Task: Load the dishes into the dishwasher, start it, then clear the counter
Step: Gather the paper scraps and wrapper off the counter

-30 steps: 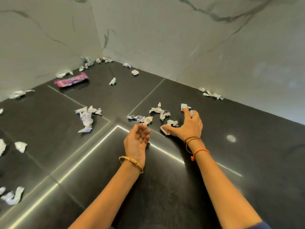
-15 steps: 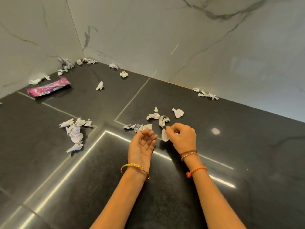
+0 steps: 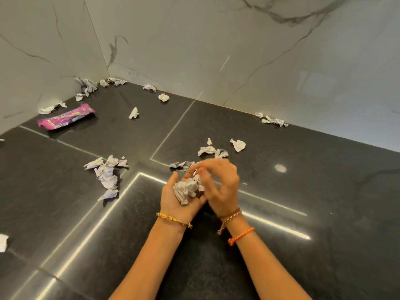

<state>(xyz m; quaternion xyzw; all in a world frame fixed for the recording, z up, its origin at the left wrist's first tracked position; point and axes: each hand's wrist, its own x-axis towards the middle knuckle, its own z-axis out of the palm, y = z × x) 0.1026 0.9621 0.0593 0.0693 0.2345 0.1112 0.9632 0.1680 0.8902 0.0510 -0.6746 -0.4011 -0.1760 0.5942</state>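
Crumpled white paper scraps lie scattered over the black counter (image 3: 303, 191). My left hand (image 3: 173, 202) is palm up just above the counter and cups a wad of paper scraps (image 3: 187, 189). My right hand (image 3: 220, 185) hovers over that palm with its fingers curled and blurred, touching the wad. Whether it still pinches a scrap I cannot tell. More scraps (image 3: 211, 150) lie just beyond my fingers, and one single scrap (image 3: 238, 145) sits to their right.
A pile of scraps (image 3: 107, 174) lies to the left. A pink wrapper (image 3: 65, 116) rests near the left marble wall (image 3: 43, 50). Further scraps sit in the far corner (image 3: 86, 85) and along the back wall (image 3: 273, 121). One scrap (image 3: 3, 242) is at the left edge.
My right hand closed on scraps from the counter and carried them back over my left palm. The left palm, empty before, now holds a wad of paper.
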